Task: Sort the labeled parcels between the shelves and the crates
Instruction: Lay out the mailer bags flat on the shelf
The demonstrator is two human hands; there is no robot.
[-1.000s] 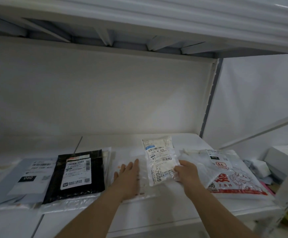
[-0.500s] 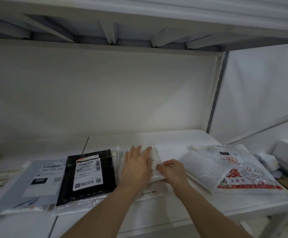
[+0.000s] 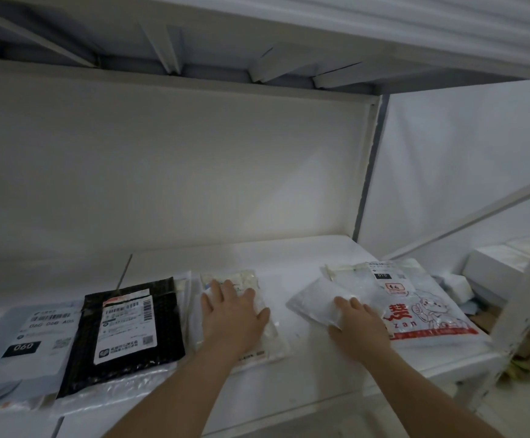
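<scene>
Shelf [image 3: 304,257], white, low under the board above it. Our left hand [image 3: 233,314] lies flat, fingers straight and together, pressing on a small clear pouch [image 3: 244,279] that sits on top of a larger clear bag [image 3: 276,339]. Nothing is gripped there; the palm only holds the stack down.

Our right hand [image 3: 357,327] rests on a white pouch [image 3: 314,300]. The fingers reach over its near edge and the thumb seems to tuck against its side, but we cannot tell whether they have pinched it or only lie on it. That pouch overlaps the left edge of a printed bag [image 3: 428,314], white with red lettering and a small black tag near its top.

Left of the stack, just beside it: a black mailer [image 3: 137,330] with a white barcode label, lying on bubble wrap [image 3: 115,390]. Further left, a grey mailer [image 3: 32,339] tagged 060. All lie flat in one row near the shelf's front edge.

Handling, as we judge it: these are thin film parcels, light and limp. They will sag if lifted by one corner, and film on film looks slippery, so the top pouch could slide off the bag below. Better to pinch an edge with thumb under and fingers over, or slide a parcel to the shelf lip and take it from beneath. Contents unknown; we would not squeeze the padded middle.

No crate that we can make out from here.
</scene>
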